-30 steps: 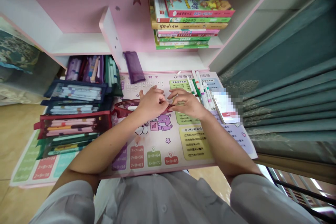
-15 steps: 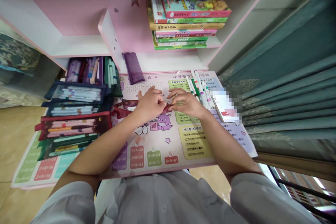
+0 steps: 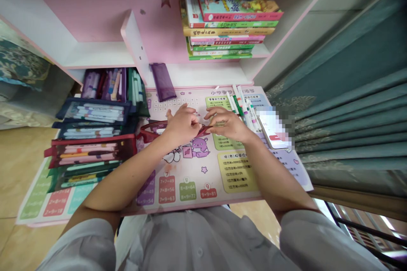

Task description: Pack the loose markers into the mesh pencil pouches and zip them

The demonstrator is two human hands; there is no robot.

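Above the times-table chart (image 3: 193,178) on the worktop (image 3: 206,75), the left hand (image 3: 182,125) and right hand (image 3: 226,125) pinch the narrow end of a red mesh pouch (image 3: 149,132), barely shifted from a moment ago; the pouch lies flat, stretching left.

Under your grip lies a printed multiplication-table desk mat (image 3: 235,169). Just beyond your right hand, loose marker pens (image 3: 243,108) lie beside a smartphone (image 3: 273,129) with a pixelated screen. Straight ahead of your grip sits a purple mesh pouch (image 3: 163,81), and higher up, a stack of books (image 3: 230,21) fills a pink shelf (image 3: 79,8). Zippered pencil cases (image 3: 92,135) crowd the left; a teal curtain (image 3: 349,127) hangs well off to the right.
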